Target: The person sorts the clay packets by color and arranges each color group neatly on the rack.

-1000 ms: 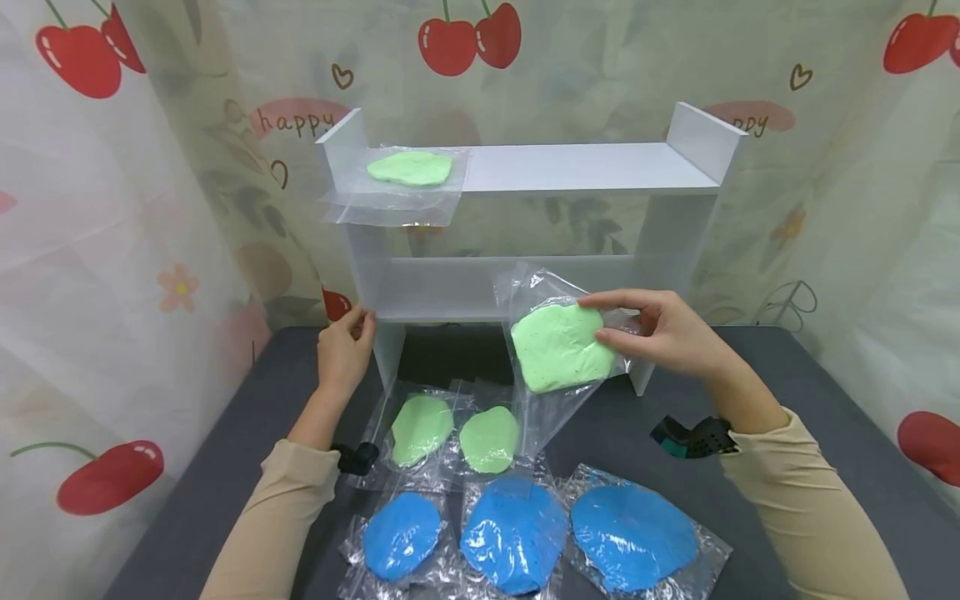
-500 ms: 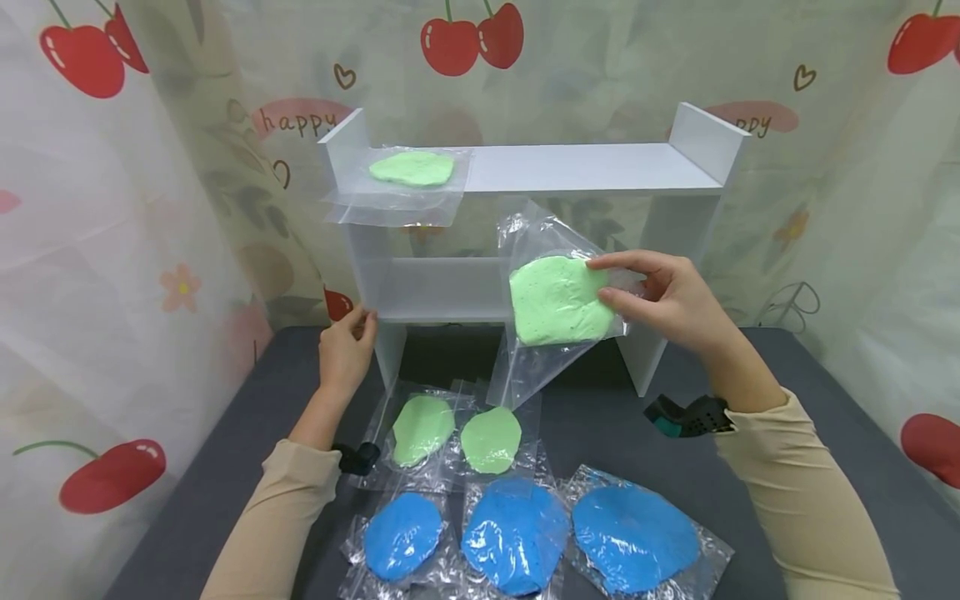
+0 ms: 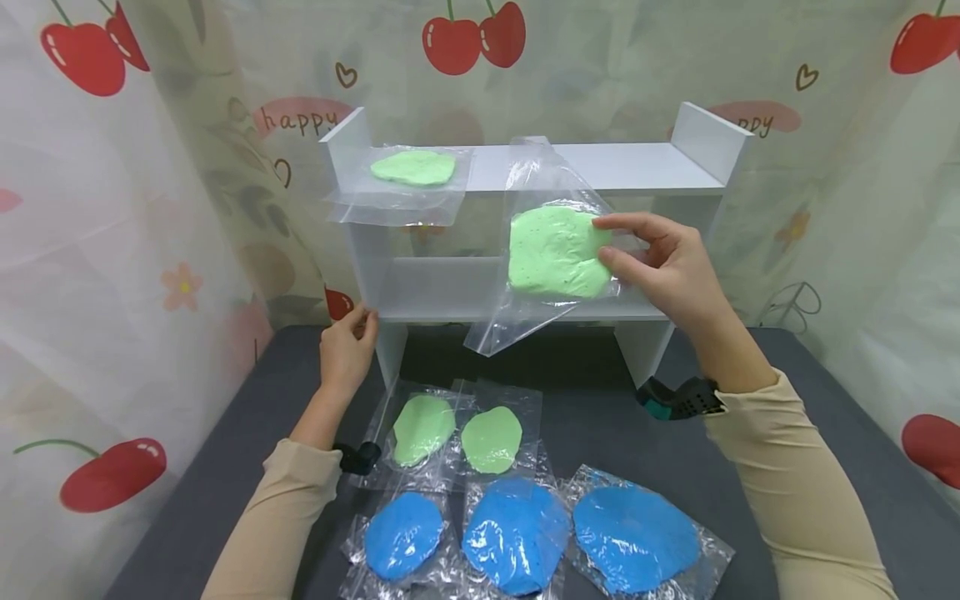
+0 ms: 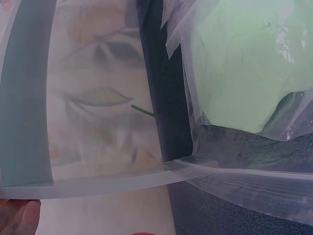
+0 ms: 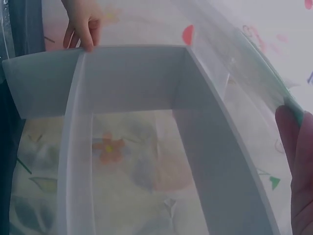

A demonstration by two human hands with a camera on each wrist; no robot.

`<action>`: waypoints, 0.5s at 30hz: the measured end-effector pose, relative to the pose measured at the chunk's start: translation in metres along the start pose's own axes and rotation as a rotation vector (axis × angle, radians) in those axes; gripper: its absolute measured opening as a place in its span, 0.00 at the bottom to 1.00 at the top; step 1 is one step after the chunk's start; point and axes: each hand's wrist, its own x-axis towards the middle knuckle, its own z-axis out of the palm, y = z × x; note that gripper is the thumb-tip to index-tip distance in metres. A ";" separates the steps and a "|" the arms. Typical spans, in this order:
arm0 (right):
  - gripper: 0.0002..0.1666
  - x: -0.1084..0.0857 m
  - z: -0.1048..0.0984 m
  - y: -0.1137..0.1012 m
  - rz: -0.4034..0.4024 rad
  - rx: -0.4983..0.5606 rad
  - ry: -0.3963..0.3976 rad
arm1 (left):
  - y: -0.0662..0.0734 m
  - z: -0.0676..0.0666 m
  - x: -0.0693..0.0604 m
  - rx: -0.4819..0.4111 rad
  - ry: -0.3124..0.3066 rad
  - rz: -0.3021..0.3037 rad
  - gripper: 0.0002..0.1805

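Note:
My right hand (image 3: 667, 258) pinches the right edge of a clear plastic bag with a flattened piece of light green clay (image 3: 558, 254) inside. The bag hangs tilted in front of the white shelf (image 3: 600, 167), its upper corner overlapping the top board. In the right wrist view, my right fingers (image 5: 293, 147) hold the bag nearly edge-on. My left hand (image 3: 347, 354) grips the left side panel of the shelf at middle-board height; its fingertips (image 4: 22, 215) show at the panel's edge in the left wrist view. Another bagged green clay piece (image 3: 414, 167) lies on the top board's left end, its bag overhanging the front.
Two bagged green clay pieces (image 3: 423, 429) lie on the dark table (image 3: 600, 433) before the shelf. Nearer me are three bagged blue clay pieces (image 3: 633, 537) in a row. A printed curtain (image 3: 187, 208) surrounds the table, and a thin cord (image 3: 795, 300) shows at the right.
My right hand has lifted the bagged green clay from low before the shelf up toward the top board. My left hand stays at the shelf's side.

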 end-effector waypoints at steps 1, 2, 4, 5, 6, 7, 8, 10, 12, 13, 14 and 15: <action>0.19 0.002 0.000 -0.001 0.004 0.015 0.014 | 0.000 0.000 0.000 0.001 0.000 0.000 0.20; 0.19 0.004 0.001 -0.002 0.009 0.028 0.028 | 0.000 0.000 0.000 0.002 0.000 0.000 0.20; 0.18 0.007 0.003 -0.003 0.023 0.041 0.066 | 0.001 0.000 0.000 0.004 -0.001 -0.003 0.20; 0.18 0.009 0.003 -0.004 0.030 0.043 0.086 | 0.001 0.000 0.000 0.006 -0.002 -0.005 0.20; 0.17 0.011 0.004 -0.005 0.036 0.042 0.105 | 0.001 -0.001 0.000 0.008 -0.002 -0.007 0.20; 0.17 0.013 0.005 -0.006 0.044 0.040 0.125 | 0.001 -0.001 -0.001 0.008 -0.003 -0.009 0.20; 0.17 0.015 0.006 -0.006 0.052 0.033 0.144 | 0.001 -0.001 0.000 0.009 -0.003 -0.010 0.20; 0.16 0.019 0.007 -0.008 0.068 0.027 0.175 | 0.002 -0.001 -0.001 0.008 -0.005 -0.013 0.20; 0.16 0.024 0.008 -0.008 0.079 0.017 0.200 | 0.002 -0.001 -0.001 0.006 -0.006 -0.017 0.20; 0.16 0.026 0.008 -0.009 0.083 0.018 0.211 | 0.002 -0.001 -0.001 0.005 -0.007 -0.017 0.20; 0.16 0.029 0.009 -0.009 0.087 0.025 0.220 | 0.002 -0.001 -0.001 0.005 -0.007 -0.018 0.20; 0.16 0.031 0.009 -0.009 0.091 0.034 0.230 | 0.002 -0.001 -0.001 0.004 -0.007 -0.018 0.20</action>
